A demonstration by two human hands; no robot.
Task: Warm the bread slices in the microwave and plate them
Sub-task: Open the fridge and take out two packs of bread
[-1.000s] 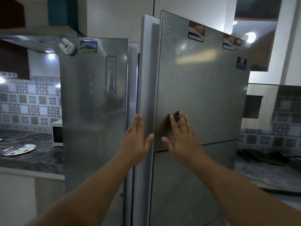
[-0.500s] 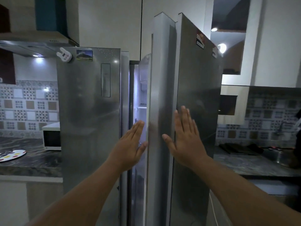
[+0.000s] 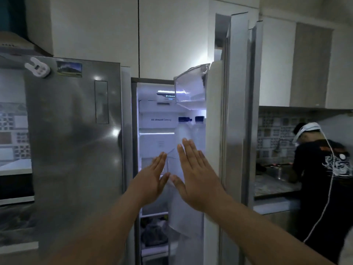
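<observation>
Both hands, left (image 3: 150, 180) and right (image 3: 194, 175), were flat, empty, frame center before the open fridge (image 3: 156, 131). Step: fetching bread; none visible, next probably searching the shelves.

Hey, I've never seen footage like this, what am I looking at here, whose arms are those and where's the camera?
There is no machine here. The camera sits on a person's head and looks forward and down, so the two bare arms reaching in from below are the wearer's own. The left hand and the right hand are flat and open, holding nothing. In front of them stands a steel side-by-side fridge: its left door is shut, its right door is swung open, and the inside is lit. Two bottles with blue caps stand in the door shelf. No bread is visible. At the right, another person stands at the counter.
</observation>
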